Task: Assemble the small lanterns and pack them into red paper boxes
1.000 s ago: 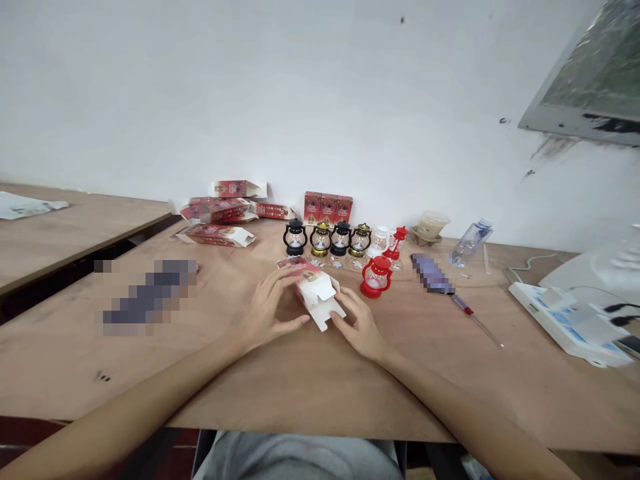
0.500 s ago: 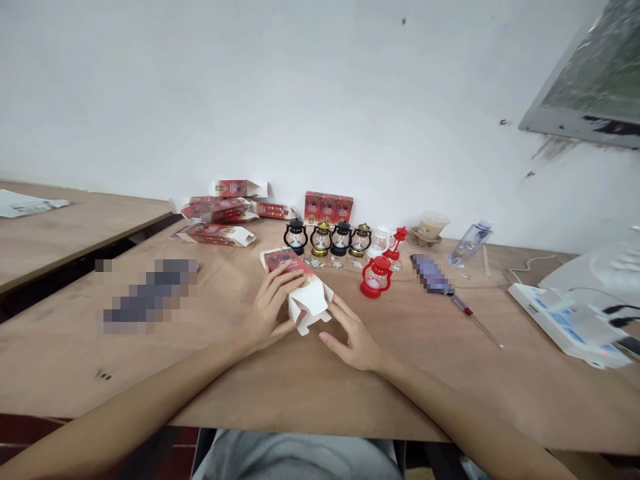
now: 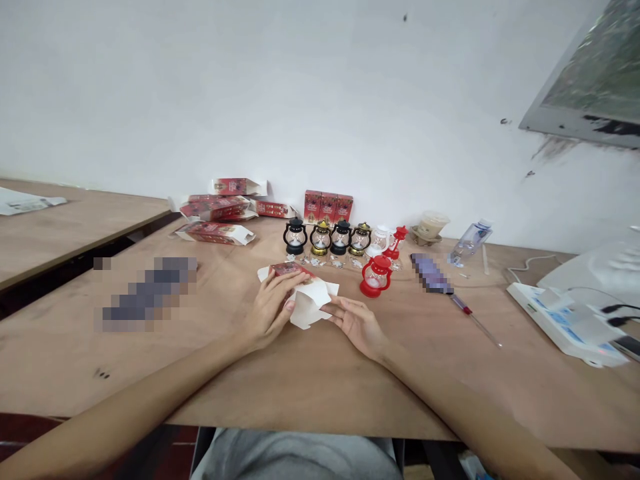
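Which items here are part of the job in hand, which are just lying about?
In hand:
- left hand and right hand on the small carton, flaps open
- red lantern beside it
- row of mini lanterns
- flat cartons
- upright red boxes

Lying about:
- screwdriver
- water bottle
- lidded cup
- white power strip

Held carton (image 3: 303, 293): red printed face, white inside flaps. Lantern (image 3: 376, 276) nearest it: red, clear globe. Row behind: black lantern (image 3: 295, 237), gold-and-black lantern (image 3: 321, 239). Upright boxes (image 3: 327, 207): red. Table (image 3: 310, 373): brown wood grain. Screwdriver (image 3: 473, 319): red handle.
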`<move>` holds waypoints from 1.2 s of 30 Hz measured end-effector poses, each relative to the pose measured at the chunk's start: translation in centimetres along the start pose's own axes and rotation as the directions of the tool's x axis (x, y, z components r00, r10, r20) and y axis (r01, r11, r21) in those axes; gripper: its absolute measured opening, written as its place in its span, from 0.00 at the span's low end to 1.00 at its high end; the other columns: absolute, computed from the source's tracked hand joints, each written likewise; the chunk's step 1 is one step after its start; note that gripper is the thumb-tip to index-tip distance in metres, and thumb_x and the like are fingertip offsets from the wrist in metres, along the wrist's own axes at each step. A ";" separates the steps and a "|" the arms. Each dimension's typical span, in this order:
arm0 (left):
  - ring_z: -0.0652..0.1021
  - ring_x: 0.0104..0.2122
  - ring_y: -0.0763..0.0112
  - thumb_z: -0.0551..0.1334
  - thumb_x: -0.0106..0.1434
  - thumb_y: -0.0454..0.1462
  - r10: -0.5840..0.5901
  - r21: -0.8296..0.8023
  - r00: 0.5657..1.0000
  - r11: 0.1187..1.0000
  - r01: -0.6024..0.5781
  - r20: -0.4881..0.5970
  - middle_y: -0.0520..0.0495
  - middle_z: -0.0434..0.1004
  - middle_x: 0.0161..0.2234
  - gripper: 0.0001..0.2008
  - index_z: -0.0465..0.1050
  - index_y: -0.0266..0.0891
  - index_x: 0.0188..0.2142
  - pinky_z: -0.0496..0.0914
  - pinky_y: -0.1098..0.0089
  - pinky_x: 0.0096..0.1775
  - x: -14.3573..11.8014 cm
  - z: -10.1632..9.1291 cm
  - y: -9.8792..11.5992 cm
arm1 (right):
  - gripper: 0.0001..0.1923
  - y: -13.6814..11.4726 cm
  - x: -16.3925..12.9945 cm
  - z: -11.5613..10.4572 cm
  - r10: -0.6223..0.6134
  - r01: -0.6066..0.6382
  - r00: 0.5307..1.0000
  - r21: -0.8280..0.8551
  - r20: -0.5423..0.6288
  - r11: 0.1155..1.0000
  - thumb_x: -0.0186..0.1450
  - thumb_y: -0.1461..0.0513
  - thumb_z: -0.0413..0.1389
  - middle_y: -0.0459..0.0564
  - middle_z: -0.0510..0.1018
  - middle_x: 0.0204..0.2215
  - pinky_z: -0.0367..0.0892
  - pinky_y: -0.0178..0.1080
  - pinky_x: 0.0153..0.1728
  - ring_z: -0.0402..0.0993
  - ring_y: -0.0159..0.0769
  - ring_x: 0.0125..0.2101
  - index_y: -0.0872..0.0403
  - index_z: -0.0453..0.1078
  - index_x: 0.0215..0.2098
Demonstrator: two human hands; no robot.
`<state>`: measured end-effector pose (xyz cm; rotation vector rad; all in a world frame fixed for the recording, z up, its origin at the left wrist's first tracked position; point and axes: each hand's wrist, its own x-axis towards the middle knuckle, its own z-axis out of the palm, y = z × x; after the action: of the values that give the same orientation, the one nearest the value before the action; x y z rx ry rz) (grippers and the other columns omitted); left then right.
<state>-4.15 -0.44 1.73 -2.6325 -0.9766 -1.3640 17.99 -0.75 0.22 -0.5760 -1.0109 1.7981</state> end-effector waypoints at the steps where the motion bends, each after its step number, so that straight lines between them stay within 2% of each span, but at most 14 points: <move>1: 0.67 0.57 0.61 0.46 0.70 0.40 0.007 0.000 1.000 1.000 -0.007 -0.002 0.42 0.71 0.54 0.21 0.52 0.42 0.61 0.53 0.53 0.59 0.0 0.1 0.0 | 0.11 -0.1 0.1 -0.1 0.016 -0.015 1.000 0.032 -0.022 0.999 0.54 0.56 0.63 0.49 0.81 0.38 0.63 0.43 0.49 0.75 0.39 0.42 0.52 0.78 0.34; 3: 0.68 0.56 0.61 0.48 0.69 0.42 0.020 -0.001 1.000 1.000 -0.020 0.009 0.41 0.72 0.53 0.22 0.52 0.41 0.61 0.55 0.53 0.59 0.1 0.2 0.1 | 0.10 -0.3 0.2 -0.1 0.032 -0.028 0.998 0.076 -0.050 0.997 0.52 0.57 0.63 0.48 0.81 0.37 0.63 0.42 0.49 0.75 0.38 0.41 0.52 0.78 0.33; 5: 0.69 0.56 0.62 0.51 0.69 0.42 0.045 -0.007 0.999 0.999 -0.045 -0.003 0.39 0.72 0.53 0.19 0.57 0.41 0.57 0.60 0.54 0.56 0.2 0.3 0.0 | 0.11 -0.4 0.2 -0.2 0.031 -0.026 0.998 0.093 -0.060 0.995 0.52 0.57 0.63 0.48 0.81 0.37 0.63 0.42 0.49 0.74 0.38 0.42 0.52 0.77 0.33; 8: 0.70 0.55 0.63 0.52 0.68 0.36 0.145 0.028 0.989 0.989 -0.144 -0.033 0.39 0.73 0.52 0.07 0.65 0.41 0.43 0.63 0.56 0.53 0.2 0.2 0.0 | 0.10 -0.5 0.2 -0.2 0.031 -0.025 0.998 0.098 -0.062 0.995 0.53 0.58 0.62 0.47 0.80 0.38 0.62 0.42 0.49 0.73 0.39 0.43 0.52 0.77 0.33; 11: 0.71 0.54 0.63 0.53 0.67 0.33 0.229 0.120 0.974 0.966 -0.227 0.004 0.39 0.73 0.52 0.06 0.67 0.40 0.35 0.63 0.57 0.52 0.1 0.2 0.1 | 0.11 -0.5 0.3 -0.3 0.042 -0.035 0.997 0.103 -0.070 0.994 0.54 0.59 0.61 0.48 0.80 0.40 0.62 0.42 0.48 0.73 0.39 0.42 0.52 0.77 0.35; 15: 0.71 0.54 0.63 0.57 0.66 0.38 0.236 0.192 0.969 0.950 -0.247 0.076 0.39 0.73 0.52 0.04 0.68 0.40 0.39 0.62 0.58 0.53 0.0 0.2 0.5 | 0.12 -0.5 0.5 -0.5 0.054 -0.043 0.994 0.116 -0.093 0.992 0.52 0.59 0.61 0.49 0.80 0.37 0.62 0.41 0.47 0.74 0.39 0.40 0.53 0.77 0.34; 20: 0.68 0.56 0.57 0.64 0.57 0.50 0.274 0.199 0.956 0.936 -0.289 0.102 0.35 0.68 0.55 0.20 0.65 0.42 0.42 0.54 0.51 0.57 0.3 -0.2 0.7 | 0.09 -0.5 0.6 -0.7 0.068 -0.053 0.991 0.125 -0.117 0.991 0.51 0.60 0.61 0.47 0.80 0.34 0.62 0.40 0.47 0.74 0.36 0.37 0.54 0.77 0.31; 24: 0.63 0.60 0.50 0.62 0.49 0.60 0.276 0.191 0.956 0.938 -0.290 0.096 0.31 0.64 0.57 0.34 0.61 0.41 0.47 0.49 0.45 0.58 0.6 -0.6 -0.2 | 0.09 -0.6 0.5 -0.5 0.075 -0.064 0.992 0.107 -0.100 0.992 0.52 0.60 0.61 0.48 0.81 0.33 0.63 0.40 0.45 0.75 0.36 0.36 0.55 0.77 0.31; 25: 0.63 0.59 0.51 0.62 0.51 0.59 0.269 0.198 0.959 0.939 -0.283 0.094 0.30 0.64 0.57 0.33 0.61 0.41 0.48 0.49 0.46 0.58 0.7 -0.6 -0.5 | 0.09 -0.6 0.5 -0.4 0.076 -0.066 0.993 0.100 -0.094 0.993 0.52 0.60 0.61 0.48 0.81 0.32 0.63 0.39 0.44 0.75 0.36 0.36 0.56 0.77 0.31; 28: 0.67 0.58 0.58 0.59 0.62 0.45 0.292 0.228 0.953 0.925 -0.304 0.084 0.34 0.68 0.55 0.18 0.60 0.42 0.48 0.57 0.52 0.55 0.7 -0.4 -1.2 | 0.09 -0.7 0.5 -0.4 0.071 -0.064 0.994 0.086 -0.085 0.994 0.52 0.60 0.61 0.48 0.80 0.32 0.63 0.39 0.43 0.75 0.36 0.36 0.55 0.77 0.31; 30: 0.69 0.56 0.62 0.58 0.64 0.39 0.327 0.247 0.943 0.910 -0.333 0.069 0.37 0.70 0.54 0.15 0.60 0.42 0.49 0.63 0.58 0.52 0.7 -0.4 -1.4 | 0.09 -0.6 0.5 -0.4 0.065 -0.058 0.994 0.080 -0.086 0.995 0.52 0.59 0.61 0.48 0.80 0.33 0.64 0.39 0.43 0.74 0.36 0.37 0.54 0.77 0.31; 33: 0.71 0.54 0.63 0.59 0.63 0.39 0.336 0.285 0.941 0.899 -0.332 0.037 0.38 0.72 0.52 0.17 0.59 0.42 0.50 0.65 0.61 0.50 0.8 -0.5 -1.3 | 0.11 -0.3 0.2 -0.1 0.004 -0.006 0.997 -0.031 -0.075 1.000 0.53 0.57 0.61 0.48 0.77 0.37 0.64 0.42 0.45 0.72 0.38 0.40 0.50 0.76 0.35; 35: 0.72 0.53 0.63 0.59 0.63 0.39 0.309 0.299 0.951 0.906 -0.300 0.017 0.38 0.73 0.51 0.15 0.61 0.41 0.48 0.65 0.61 0.49 0.9 -0.7 -1.1 | 0.13 0.0 -0.2 0.2 -0.109 0.096 0.993 -0.272 -0.036 0.958 0.55 0.56 0.61 0.48 0.72 0.46 0.63 0.44 0.49 0.68 0.40 0.47 0.47 0.75 0.40; 36: 0.72 0.53 0.63 0.59 0.63 0.39 0.300 0.304 0.954 0.908 -0.289 0.012 0.38 0.74 0.51 0.14 0.61 0.41 0.47 0.65 0.61 0.49 0.9 -0.8 -1.0 | 0.15 0.1 -0.5 0.5 -0.179 0.163 0.984 -0.426 0.003 0.890 0.56 0.56 0.61 0.49 0.67 0.52 0.61 0.45 0.52 0.65 0.41 0.51 0.46 0.74 0.42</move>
<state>-4.90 0.61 2.62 -2.3955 -0.6816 -1.0895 17.80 -1.37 0.40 -0.7554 -1.3987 1.4096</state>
